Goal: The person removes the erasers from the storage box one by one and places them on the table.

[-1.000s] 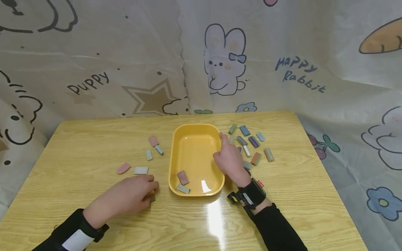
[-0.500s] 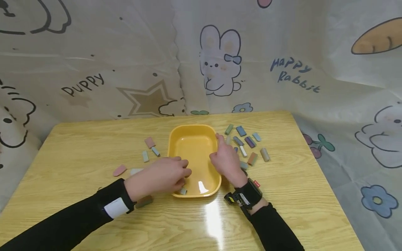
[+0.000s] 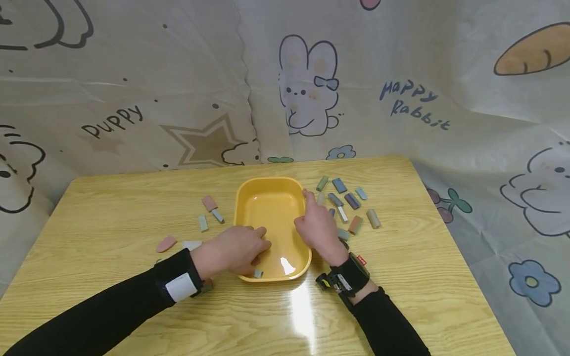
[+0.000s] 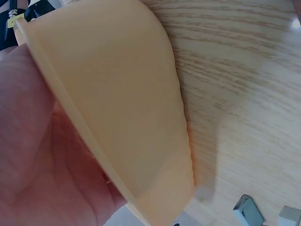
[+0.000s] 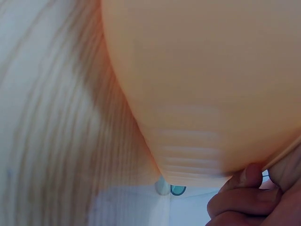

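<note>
A yellow plastic tray (image 3: 273,207) stands on the wooden table. My right hand (image 3: 319,228) holds its right rim, with the thumb over the inside and the index finger along the edge; curled fingers (image 5: 244,200) show outside the wall in the right wrist view. My left hand (image 3: 236,247) reaches over the left rim into the tray, its fingertips low inside and hidden from view. A small pale grey-green block (image 3: 258,273) lies just below them in the tray. In the left wrist view, the tray wall (image 4: 117,94) hides what the fingers do.
Left of the tray lie pink pieces (image 3: 209,203), a pale green block (image 3: 203,223) and a white block (image 3: 192,244). A brownish block (image 3: 207,286) is partly behind the left wrist. Several coloured chalk-like sticks (image 3: 352,200) are scattered to the right. A printed cloth (image 3: 187,89) hangs behind.
My left hand has moved right, from the table beside the brownish block into the tray, then stayed nearly still there. My right hand has kept its hold on the rim.
</note>
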### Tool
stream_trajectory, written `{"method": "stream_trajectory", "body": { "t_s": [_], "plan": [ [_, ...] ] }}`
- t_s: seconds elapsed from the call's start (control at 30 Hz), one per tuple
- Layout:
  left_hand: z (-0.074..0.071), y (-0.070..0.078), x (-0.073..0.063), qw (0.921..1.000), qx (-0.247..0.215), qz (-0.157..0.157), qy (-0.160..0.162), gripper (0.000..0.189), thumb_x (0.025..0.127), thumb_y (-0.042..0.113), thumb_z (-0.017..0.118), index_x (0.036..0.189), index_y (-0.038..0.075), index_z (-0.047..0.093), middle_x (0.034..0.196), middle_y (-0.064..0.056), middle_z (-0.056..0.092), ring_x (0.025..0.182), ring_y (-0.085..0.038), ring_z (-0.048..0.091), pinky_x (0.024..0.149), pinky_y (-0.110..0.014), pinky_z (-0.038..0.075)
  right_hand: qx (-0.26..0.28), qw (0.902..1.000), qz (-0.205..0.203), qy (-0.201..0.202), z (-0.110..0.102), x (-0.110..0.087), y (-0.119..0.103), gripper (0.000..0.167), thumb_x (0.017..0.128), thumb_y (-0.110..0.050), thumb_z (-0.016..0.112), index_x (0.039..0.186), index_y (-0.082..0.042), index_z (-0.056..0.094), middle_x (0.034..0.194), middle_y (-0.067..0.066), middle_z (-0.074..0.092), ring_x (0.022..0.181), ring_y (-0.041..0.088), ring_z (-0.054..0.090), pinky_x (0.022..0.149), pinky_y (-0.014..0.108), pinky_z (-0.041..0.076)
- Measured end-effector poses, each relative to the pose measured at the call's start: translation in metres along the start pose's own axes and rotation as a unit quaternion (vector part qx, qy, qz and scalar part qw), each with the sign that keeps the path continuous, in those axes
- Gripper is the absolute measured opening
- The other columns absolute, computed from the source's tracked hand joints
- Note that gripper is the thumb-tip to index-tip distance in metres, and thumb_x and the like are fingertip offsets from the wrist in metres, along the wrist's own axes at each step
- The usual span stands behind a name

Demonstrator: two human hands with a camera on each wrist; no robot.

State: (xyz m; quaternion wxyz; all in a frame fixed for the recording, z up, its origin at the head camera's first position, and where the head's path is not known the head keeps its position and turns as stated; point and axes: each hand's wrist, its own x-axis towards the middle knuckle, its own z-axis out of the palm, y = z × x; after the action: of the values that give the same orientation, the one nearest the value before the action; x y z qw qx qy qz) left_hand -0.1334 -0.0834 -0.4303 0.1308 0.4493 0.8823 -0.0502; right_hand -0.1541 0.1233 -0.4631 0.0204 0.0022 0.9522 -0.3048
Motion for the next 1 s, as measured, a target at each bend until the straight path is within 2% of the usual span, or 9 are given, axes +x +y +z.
{"method": "stream_trajectory", "body": {
  "t_s": [0.13, 0.27, 0.43, 0.57, 0.7, 0.77, 0.83, 0.9, 1.0],
  "plan": [
    [0.003, -0.002, 0.003, 0.9996, -0.026, 0.008, 0.001, 0.015, 0.081, 0.021, 0.070, 0.077, 0.020, 0.056, 0.078, 0.004, 0.042, 0.063, -0.013, 0.044, 0.056, -0.028, 0.039, 0.000, 1.0000, 0.007, -0.006, 0.000, 0.000, 0.000, 0.072, 0.085, -0.013, 0.058, 0.150, -0.013, 0.029, 0.060, 0.007, 0.054, 0.047, 0.020, 0.050, 0.043, 0.032, 0.039],
    [0.004, -0.003, 0.005, 0.9986, -0.049, 0.017, -0.005, 0.018, 0.077, 0.023, 0.072, 0.075, 0.021, 0.055, 0.077, 0.005, 0.041, 0.062, -0.012, 0.043, 0.056, -0.028, 0.038, 0.004, 0.9999, 0.012, -0.010, -0.001, 0.000, 0.000, 0.072, 0.085, -0.013, 0.058, 0.151, -0.014, 0.028, 0.061, 0.007, 0.054, 0.047, 0.020, 0.051, 0.043, 0.032, 0.040],
    [0.004, -0.002, 0.007, 0.9986, -0.044, 0.030, -0.003, 0.024, 0.074, 0.028, 0.075, 0.071, 0.021, 0.053, 0.076, 0.006, 0.041, 0.062, -0.012, 0.043, 0.058, -0.027, 0.038, 0.006, 0.9999, 0.010, -0.009, -0.002, 0.000, -0.001, 0.071, 0.085, -0.013, 0.057, 0.150, -0.014, 0.029, 0.061, 0.007, 0.054, 0.048, 0.021, 0.051, 0.043, 0.032, 0.039],
    [-0.002, 0.000, 0.003, 0.9988, -0.039, 0.021, 0.023, 0.020, 0.072, 0.025, 0.072, 0.072, 0.022, 0.052, 0.075, 0.006, 0.041, 0.063, -0.014, 0.042, 0.056, -0.027, 0.037, 0.004, 0.9999, 0.008, -0.010, -0.001, 0.000, -0.002, 0.071, 0.085, -0.014, 0.058, 0.150, -0.014, 0.029, 0.060, 0.006, 0.055, 0.047, 0.020, 0.050, 0.042, 0.032, 0.039],
    [-0.021, -0.003, -0.015, 0.9954, -0.037, 0.006, 0.088, 0.014, 0.072, 0.019, 0.067, 0.073, 0.021, 0.053, 0.076, 0.005, 0.040, 0.063, -0.015, 0.040, 0.054, -0.027, 0.035, 0.007, 0.9999, 0.004, -0.007, -0.001, 0.000, -0.003, 0.072, 0.084, -0.013, 0.058, 0.150, -0.014, 0.029, 0.059, 0.006, 0.054, 0.046, 0.020, 0.050, 0.041, 0.032, 0.038],
    [-0.031, -0.006, -0.030, 0.9925, -0.038, -0.011, 0.116, 0.014, 0.072, 0.017, 0.066, 0.073, 0.020, 0.053, 0.076, 0.004, 0.039, 0.064, -0.015, 0.039, 0.053, -0.026, 0.034, 0.010, 0.9999, 0.001, -0.006, -0.001, -0.001, -0.003, 0.072, 0.084, -0.013, 0.057, 0.150, -0.014, 0.029, 0.058, 0.006, 0.054, 0.045, 0.020, 0.049, 0.041, 0.031, 0.038],
    [-0.036, -0.009, -0.047, 0.9898, -0.035, -0.040, 0.132, 0.014, 0.074, 0.016, 0.066, 0.074, 0.020, 0.052, 0.075, 0.004, 0.038, 0.063, -0.014, 0.038, 0.053, -0.025, 0.034, 0.013, 0.9999, 0.000, -0.008, -0.001, -0.001, -0.004, 0.072, 0.084, -0.013, 0.057, 0.150, -0.013, 0.029, 0.058, 0.006, 0.053, 0.045, 0.020, 0.049, 0.041, 0.031, 0.037],
    [-0.036, -0.012, -0.063, 0.9881, -0.030, -0.072, 0.132, 0.016, 0.074, 0.016, 0.067, 0.073, 0.020, 0.051, 0.075, 0.004, 0.039, 0.063, -0.014, 0.038, 0.052, -0.025, 0.033, 0.013, 0.9999, 0.001, -0.009, -0.001, -0.001, -0.003, 0.072, 0.084, -0.013, 0.057, 0.150, -0.013, 0.029, 0.058, 0.006, 0.053, 0.045, 0.020, 0.049, 0.041, 0.031, 0.037],
    [-0.024, -0.017, -0.081, 0.9873, -0.021, -0.113, 0.109, 0.020, 0.074, 0.019, 0.068, 0.071, 0.021, 0.049, 0.074, 0.004, 0.039, 0.061, -0.013, 0.037, 0.049, -0.026, 0.033, 0.008, 0.9999, 0.004, -0.009, -0.001, -0.001, -0.001, 0.072, 0.084, -0.013, 0.056, 0.150, -0.013, 0.028, 0.058, 0.006, 0.053, 0.045, 0.020, 0.048, 0.042, 0.031, 0.037]
  ]
}}
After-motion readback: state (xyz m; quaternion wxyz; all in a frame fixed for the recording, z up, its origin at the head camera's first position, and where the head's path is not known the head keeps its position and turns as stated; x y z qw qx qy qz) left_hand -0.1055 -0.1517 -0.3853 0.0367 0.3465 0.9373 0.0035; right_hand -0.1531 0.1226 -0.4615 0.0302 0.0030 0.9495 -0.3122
